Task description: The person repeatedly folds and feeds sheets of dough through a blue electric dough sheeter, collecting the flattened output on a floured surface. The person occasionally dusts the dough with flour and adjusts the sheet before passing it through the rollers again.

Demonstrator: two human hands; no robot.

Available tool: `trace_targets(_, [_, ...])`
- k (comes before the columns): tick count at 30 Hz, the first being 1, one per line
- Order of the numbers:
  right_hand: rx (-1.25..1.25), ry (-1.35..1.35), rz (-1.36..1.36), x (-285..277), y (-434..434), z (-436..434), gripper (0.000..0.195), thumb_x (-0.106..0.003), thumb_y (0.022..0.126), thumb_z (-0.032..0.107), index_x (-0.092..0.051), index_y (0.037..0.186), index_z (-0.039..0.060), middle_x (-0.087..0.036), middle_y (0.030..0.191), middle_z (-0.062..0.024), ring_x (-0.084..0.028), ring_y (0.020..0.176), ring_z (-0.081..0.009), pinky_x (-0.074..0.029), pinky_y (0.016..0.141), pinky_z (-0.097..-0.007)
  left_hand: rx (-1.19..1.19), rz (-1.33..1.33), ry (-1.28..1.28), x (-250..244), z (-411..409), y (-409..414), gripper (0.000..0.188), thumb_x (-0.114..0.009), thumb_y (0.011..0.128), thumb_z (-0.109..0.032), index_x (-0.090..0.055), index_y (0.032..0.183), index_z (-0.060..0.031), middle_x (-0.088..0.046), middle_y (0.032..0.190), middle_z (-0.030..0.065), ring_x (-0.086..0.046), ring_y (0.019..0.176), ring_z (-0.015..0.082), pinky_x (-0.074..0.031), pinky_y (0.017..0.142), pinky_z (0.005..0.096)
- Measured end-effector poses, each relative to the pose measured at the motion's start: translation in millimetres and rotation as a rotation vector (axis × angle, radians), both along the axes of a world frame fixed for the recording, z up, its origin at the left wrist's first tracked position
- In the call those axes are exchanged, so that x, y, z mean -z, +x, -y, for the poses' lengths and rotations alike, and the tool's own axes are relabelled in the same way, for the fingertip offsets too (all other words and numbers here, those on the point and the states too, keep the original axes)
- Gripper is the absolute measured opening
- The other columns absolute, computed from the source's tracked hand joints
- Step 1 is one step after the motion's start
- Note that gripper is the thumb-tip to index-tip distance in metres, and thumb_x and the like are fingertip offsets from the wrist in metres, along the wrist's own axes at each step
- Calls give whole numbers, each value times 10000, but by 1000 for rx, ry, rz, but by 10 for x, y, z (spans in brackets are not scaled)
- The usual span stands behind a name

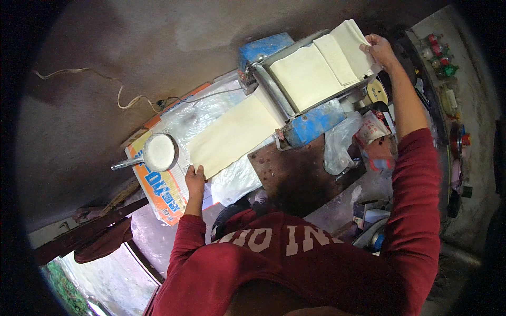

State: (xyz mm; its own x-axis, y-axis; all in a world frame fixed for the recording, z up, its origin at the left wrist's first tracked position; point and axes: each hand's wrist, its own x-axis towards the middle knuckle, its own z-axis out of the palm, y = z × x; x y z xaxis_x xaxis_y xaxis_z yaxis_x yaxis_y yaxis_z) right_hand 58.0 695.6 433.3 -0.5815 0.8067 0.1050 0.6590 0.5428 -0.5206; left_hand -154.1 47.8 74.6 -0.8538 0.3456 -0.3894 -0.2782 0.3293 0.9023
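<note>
A dough sheeting machine with blue side housings (pixel 316 122) stands before me. From its roller side a long, pale dough sheet (pixel 233 132) stretches down to the left. My left hand (pixel 195 177) pinches the near-left corner of that sheet, thumb on top. On the machine's metal tray more dough (pixel 306 75) lies flat, and its far-right part is folded in layers (pixel 348 47). My right hand (pixel 379 51) grips the outer edge of the folded layers at the tray's end. Whether the two stretches of dough join through the rollers is hidden.
A long-handled pan of white powder (pixel 159 152) stands left on printed cardboard (pixel 158 189) partly covered by clear plastic sheeting (pixel 233 185). A cable (pixel 205 98) runs to the machine. Right of it are a plastic bag (pixel 340 146) and a printed packet (pixel 371 128). Bottles (pixel 438 51) line the far right.
</note>
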Motion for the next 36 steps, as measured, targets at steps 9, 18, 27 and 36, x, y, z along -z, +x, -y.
trace_targets(9, [279, -160, -153, 238, 34, 69, 509, -740, 847, 355, -624, 1181, -11, -665, 1041, -98, -621, 914, -203, -493, 807, -351, -38, 21, -136, 295, 876, -237, 219, -644, 902, -196, -559, 812, -15, -570, 647, 52, -523, 517, 128, -437, 458, 306])
trace_targets(18, [114, 166, 243, 879, 248, -701, 707, -677, 854, 463, -518, 1332, -34, -557, 1323, -218, -550, 1201, -314, -439, 989, -416, -74, -197, -350, 191, 718, -107, 187, -678, 805, -178, -602, 835, -9, -574, 679, 98, -559, 612, 215, -462, 587, 350])
trace_targets(27, [2, 451, 92, 847, 167, -391, 455, -623, 908, 353, -609, 1218, 20, -640, 1176, -214, -622, 1072, -358, -474, 899, -432, -93, -822, -400, -435, 394, -856, 206, -648, 836, -122, -606, 1003, -10, -578, 927, 176, -566, 849, 340, -476, 773, 408])
trace_targets(36, [-58, 385, 178, 771, -105, 452, 382, -617, 907, 279, -631, 1193, 26, -673, 1145, -176, -649, 1056, -316, -492, 905, -397, 93, -609, -492, -248, 229, -1469, 353, -650, 722, -36, -690, 1070, -2, -699, 809, 196, -701, 751, 333, -564, 706, 403])
